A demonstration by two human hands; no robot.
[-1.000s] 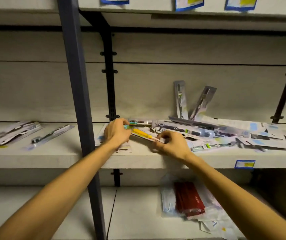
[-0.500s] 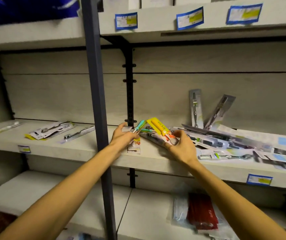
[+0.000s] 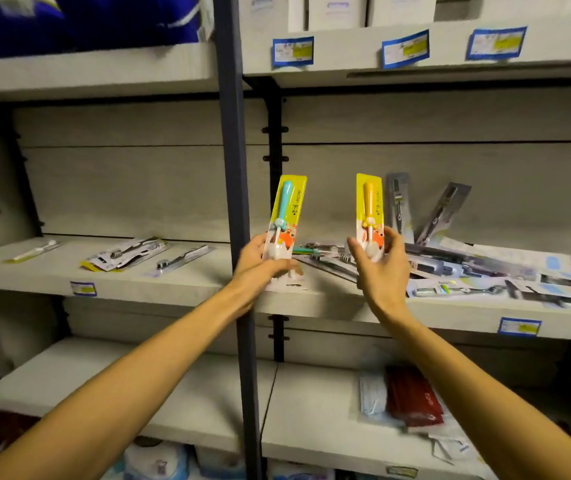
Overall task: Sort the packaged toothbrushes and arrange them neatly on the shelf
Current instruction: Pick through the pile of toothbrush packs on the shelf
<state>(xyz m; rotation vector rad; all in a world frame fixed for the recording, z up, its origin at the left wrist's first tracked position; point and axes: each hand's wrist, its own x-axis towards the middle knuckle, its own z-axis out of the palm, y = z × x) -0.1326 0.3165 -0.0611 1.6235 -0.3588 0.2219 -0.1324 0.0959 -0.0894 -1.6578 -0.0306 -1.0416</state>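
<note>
From the head camera, your left hand (image 3: pixel 259 263) has its grip closed around the bottom of a yellow pack with a blue toothbrush (image 3: pixel 285 216), held upright above the shelf (image 3: pixel 180 282). Your right hand (image 3: pixel 382 268) pinches a matching pack with an orange toothbrush (image 3: pixel 368 211), upright, just left of the loose pile of packs (image 3: pixel 478 271) lying on that shelf.

teal pack (image 3: pixel 285 216) and orange pack (image 3: pixel 370 216) stand upright above the shelf (image 3: pixel 180 289), yellow cards, each held at its lower end. grey packs (image 3: pixel 467 268) lie jumbled at right, two (image 3: pixel 400 202) leaning on the back wall. three packs (image 3: pixel 128 252) lie at left.
</note>
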